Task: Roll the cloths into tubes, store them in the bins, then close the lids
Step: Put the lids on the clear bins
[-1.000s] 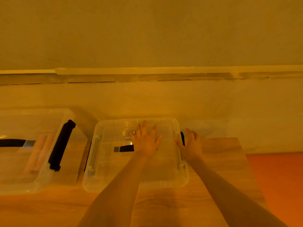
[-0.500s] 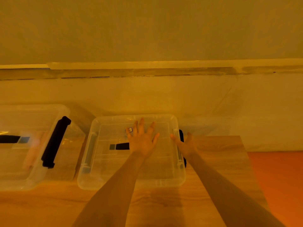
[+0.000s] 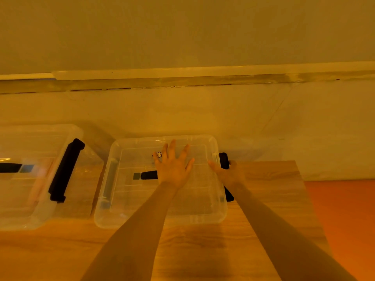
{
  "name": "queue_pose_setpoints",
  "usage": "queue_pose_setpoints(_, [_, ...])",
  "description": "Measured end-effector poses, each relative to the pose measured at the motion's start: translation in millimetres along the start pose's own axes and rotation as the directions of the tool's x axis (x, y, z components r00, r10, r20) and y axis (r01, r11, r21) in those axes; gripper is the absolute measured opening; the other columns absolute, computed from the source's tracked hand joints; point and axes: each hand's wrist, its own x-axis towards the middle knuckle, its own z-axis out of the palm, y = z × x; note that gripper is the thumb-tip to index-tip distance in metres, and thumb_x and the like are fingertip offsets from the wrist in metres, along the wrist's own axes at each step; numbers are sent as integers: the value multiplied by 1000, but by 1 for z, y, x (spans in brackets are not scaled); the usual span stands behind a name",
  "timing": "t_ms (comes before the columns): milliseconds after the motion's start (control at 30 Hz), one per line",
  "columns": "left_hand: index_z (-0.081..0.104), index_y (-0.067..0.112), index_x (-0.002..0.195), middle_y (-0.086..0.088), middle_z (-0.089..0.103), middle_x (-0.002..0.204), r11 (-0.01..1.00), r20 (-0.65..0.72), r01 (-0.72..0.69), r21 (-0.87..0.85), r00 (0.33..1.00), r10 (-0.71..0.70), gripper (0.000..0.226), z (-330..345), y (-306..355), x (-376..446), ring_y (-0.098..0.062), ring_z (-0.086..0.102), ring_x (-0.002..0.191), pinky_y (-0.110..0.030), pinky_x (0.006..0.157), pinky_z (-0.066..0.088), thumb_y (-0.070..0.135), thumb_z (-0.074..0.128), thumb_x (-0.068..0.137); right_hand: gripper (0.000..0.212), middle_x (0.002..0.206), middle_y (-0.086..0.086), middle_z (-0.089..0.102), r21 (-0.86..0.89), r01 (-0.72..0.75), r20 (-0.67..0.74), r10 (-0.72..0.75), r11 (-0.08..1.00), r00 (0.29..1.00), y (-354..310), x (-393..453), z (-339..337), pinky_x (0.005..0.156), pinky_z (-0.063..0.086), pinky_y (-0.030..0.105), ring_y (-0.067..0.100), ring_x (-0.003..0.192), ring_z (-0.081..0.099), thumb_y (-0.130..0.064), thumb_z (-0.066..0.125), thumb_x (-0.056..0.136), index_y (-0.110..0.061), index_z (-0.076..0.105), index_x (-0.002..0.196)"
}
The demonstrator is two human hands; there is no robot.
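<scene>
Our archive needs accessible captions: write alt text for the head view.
A person's left hand presses flat on the clear lid of a plastic bin while the right hand grips its black side latch. A second lidded bin sits to the left on the wooden table.

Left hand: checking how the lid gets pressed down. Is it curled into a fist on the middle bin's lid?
No, the left hand lies flat on the lid with fingers spread.

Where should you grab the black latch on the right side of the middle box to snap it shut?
Probably by the black latch along its long outer edge, coming from the right. It runs the length of the box's side, and the right hand is already there.
</scene>
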Motion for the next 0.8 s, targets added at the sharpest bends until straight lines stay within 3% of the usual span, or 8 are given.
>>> queue_pose_setpoints(100, [-5, 44, 149, -5, -9, 161, 1000, 2, -3, 7, 1000, 3, 61, -1, 0, -1, -32, -5, 147, -62, 113, 3, 63, 11, 94, 61, 112, 0, 63, -191, 59, -55, -70, 980, 996, -5, -4, -5, 74, 52, 35, 22, 97, 64, -61, 68, 77, -20, 55, 119])
queue_pose_setpoints(233, [-4, 43, 149, -5, -9, 161, 1000, 3, -3, -4, 1000, 3, 60, -2, 0, -2, -31, -5, 147, -62, 113, 3, 63, 11, 94, 46, 101, 3, 63, -198, 83, 44, -76, 977, 996, -5, 2, -4, 66, 49, 29, 22, 90, 61, -52, 64, 85, -14, 55, 108])
queue_pose_setpoints(333, [-5, 43, 149, -5, -10, 161, 1000, 2, -10, 1, 1000, 10, 60, -2, 0, -2, -32, -5, 147, -62, 113, 1, 63, 10, 94, 52, 121, 12, 54, -68, 6, 102, 1, 998, 995, -10, 4, 1, 76, 50, 37, 29, 105, 57, -36, 61, 92, -6, 41, 129])
queue_pose_setpoints(433, [-4, 43, 149, -6, -9, 161, 1000, 1, -12, -1, 1000, 12, 59, -1, -1, -1, -32, -6, 147, -62, 113, 1, 62, 11, 95, 60, 136, 18, 46, -56, 181, 82, -176, 982, 981, -18, -1, 9, 87, 50, 44, 33, 112, 54, -18, 52, 97, -11, 20, 147])
queue_pose_setpoints(500, [-4, 43, 149, -6, -9, 161, 1000, -1, -13, 0, 1000, 13, 59, -1, -2, -2, -32, -6, 147, -62, 112, 2, 62, 11, 95, 67, 143, 20, 39, -183, 306, 65, -299, 934, 952, -17, -5, 14, 95, 45, 48, 37, 119, 50, -20, 46, 100, -18, 6, 154])
queue_pose_setpoints(567, [-4, 43, 149, -7, -10, 161, 1000, -1, -13, -1, 1000, 13, 59, -1, -2, -2, -32, -6, 147, -62, 112, 1, 61, 11, 96, 65, 146, 19, 35, -280, 341, 42, -343, 898, 938, -16, -9, 16, 95, 44, 47, 37, 121, 49, -26, 40, 102, -21, 1, 154])
queue_pose_setpoints(667, [-4, 43, 149, -7, -10, 160, 1000, -5, -11, -2, 1000, 11, 58, -1, -2, -2, -32, -6, 147, -62, 112, 1, 61, 12, 96, 70, 152, 19, 29, -340, 263, 16, -274, 903, 961, -20, -9, 19, 101, 40, 47, 37, 131, 42, -30, 37, 102, -14, -9, 152])
queue_pose_setpoints(800, [-4, 43, 149, -7, -9, 160, 1000, -6, -11, -6, 1000, 11, 59, 1, -2, -1, -33, -5, 147, -63, 112, 2, 62, 12, 95, 66, 152, 19, 29, -399, 202, 1, -220, 894, 976, -22, -7, 21, 103, 38, 47, 37, 132, 40, -29, 37, 103, -9, -2, 153])
